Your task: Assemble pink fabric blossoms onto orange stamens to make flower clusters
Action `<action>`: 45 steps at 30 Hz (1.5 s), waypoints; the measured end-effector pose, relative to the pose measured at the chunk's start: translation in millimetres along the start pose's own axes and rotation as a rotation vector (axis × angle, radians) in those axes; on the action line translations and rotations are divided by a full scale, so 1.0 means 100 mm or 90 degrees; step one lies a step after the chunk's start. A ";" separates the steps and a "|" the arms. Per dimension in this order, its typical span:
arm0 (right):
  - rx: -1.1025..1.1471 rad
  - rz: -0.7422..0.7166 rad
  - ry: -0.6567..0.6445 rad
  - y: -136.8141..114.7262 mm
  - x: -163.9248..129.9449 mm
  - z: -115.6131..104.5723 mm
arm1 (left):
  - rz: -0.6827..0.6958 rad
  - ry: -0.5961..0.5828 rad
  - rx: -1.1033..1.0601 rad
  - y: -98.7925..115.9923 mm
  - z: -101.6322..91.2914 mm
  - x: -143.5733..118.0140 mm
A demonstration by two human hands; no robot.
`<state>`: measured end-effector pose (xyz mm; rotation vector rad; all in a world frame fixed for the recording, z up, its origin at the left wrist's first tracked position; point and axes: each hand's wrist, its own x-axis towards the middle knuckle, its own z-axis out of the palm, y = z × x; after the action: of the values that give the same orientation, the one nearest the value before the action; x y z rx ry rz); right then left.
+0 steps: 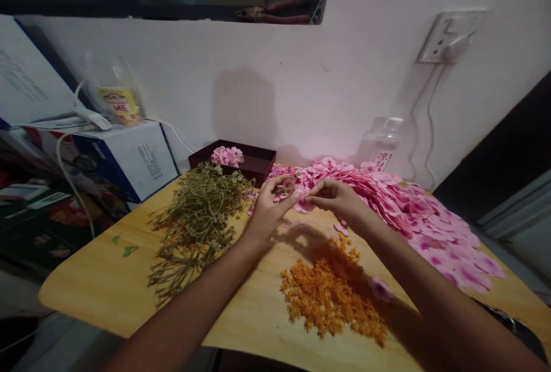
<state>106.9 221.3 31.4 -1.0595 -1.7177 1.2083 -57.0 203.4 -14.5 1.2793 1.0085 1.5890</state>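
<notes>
Over the middle of the table, my left hand (269,208) is closed on a small pink flower (302,202), and a thin green stem curls among its fingers. From the other side my right hand (334,198) pinches the edge of the flower's petals between thumb and fingertips. Beyond both hands, a long heap of loose pink petals (413,217) spreads along the wall and to the right. Beside my left forearm lies a tangled pile of bare green-brown stems (202,205). A mound of small orange blossoms (331,291) sits between my forearms, with a single pink petal (380,289) at its right.
A dark shallow box (262,159) holding a pink flower cluster (228,157) stands against the wall. Behind the petals is a clear bottle (387,142). White-blue boxes (129,157) stand left of the wooden table (94,280). A dark object (512,326) lies at the right edge.
</notes>
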 end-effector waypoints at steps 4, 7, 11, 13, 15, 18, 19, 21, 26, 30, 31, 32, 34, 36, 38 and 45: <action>0.023 0.027 0.002 0.00 0.00 0.02 | -0.007 -0.023 -0.013 0.02 0.02 -0.02; 0.008 0.010 0.005 0.00 -0.02 -0.03 | -0.026 -0.017 -0.025 0.03 0.02 -0.03; -0.152 -0.053 -0.023 0.03 -0.10 -0.16 | -0.047 0.011 -0.043 0.04 0.01 -0.02; -0.286 -0.067 -0.134 0.05 -0.17 -0.20 | -0.052 0.025 -0.042 0.03 0.00 -0.01; -0.409 -0.086 -0.243 0.10 -0.23 -0.17 | -0.056 0.036 -0.039 0.02 0.00 0.00; -0.508 -0.098 -0.286 0.20 -0.29 -0.05 | -0.066 0.041 -0.032 0.01 0.00 -0.01; -0.518 -0.094 -0.288 0.24 -0.30 0.00 | -0.072 0.041 -0.028 0.00 0.01 -0.01; -0.519 -0.079 -0.303 0.32 -0.31 0.09 | -0.082 0.038 -0.021 -0.01 0.01 -0.02; -0.500 -0.091 -0.316 0.41 -0.31 0.18 | -0.061 0.043 -0.006 -0.02 0.02 -0.02; -0.468 -0.078 -0.300 0.36 -0.29 0.15 | -0.050 0.045 0.013 -0.05 0.01 -0.01; -0.456 -0.071 -0.283 0.34 -0.29 0.13 | -0.050 0.047 0.019 -0.06 0.00 -0.01; -0.436 -0.063 -0.264 0.32 -0.28 0.12 | -0.047 0.051 0.025 -0.07 0.00 0.00; -0.362 -0.046 -0.225 0.29 -0.27 0.08 | -0.037 0.053 0.036 -0.09 -0.01 0.00; -0.262 -0.034 -0.184 0.26 -0.26 0.04 | -0.028 0.052 0.045 -0.09 -0.02 0.00; -0.174 -0.029 -0.143 0.25 -0.26 -0.01 | -0.028 0.050 0.054 -0.09 -0.03 0.00; 0.079 0.042 -0.139 0.23 -0.22 -0.11 | -0.040 0.050 0.057 -0.09 -0.03 0.00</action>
<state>129.3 209.4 9.4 -0.9453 -1.7553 1.4992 -59.0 206.4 -23.0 1.2415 1.1693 1.5711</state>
